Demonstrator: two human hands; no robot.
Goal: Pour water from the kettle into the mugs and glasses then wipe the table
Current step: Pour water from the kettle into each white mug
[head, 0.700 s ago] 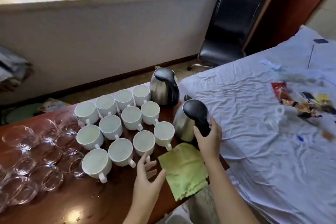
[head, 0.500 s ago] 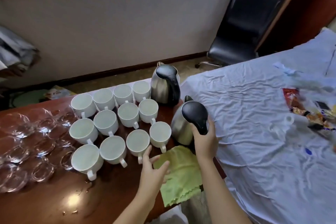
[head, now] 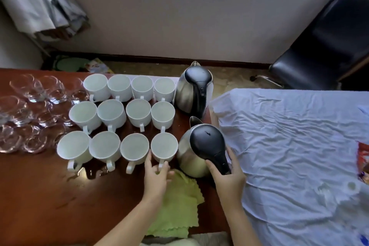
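Right hand (head: 226, 175) has its grip closed around the black handle of the near kettle (head: 196, 151), which stands on the counter (head: 40, 195) at the lower centre of the frame. Left hand (head: 156, 173) pinches the handle of the nearest white mug (head: 164, 148). Steel kettle is probably heavy if full, so the handle is the right place. Mugs are fragile. I count twelve mugs, two kettles, one green cloth (head: 179, 205); the glasses (head: 30, 110) at left are too blurred to count.
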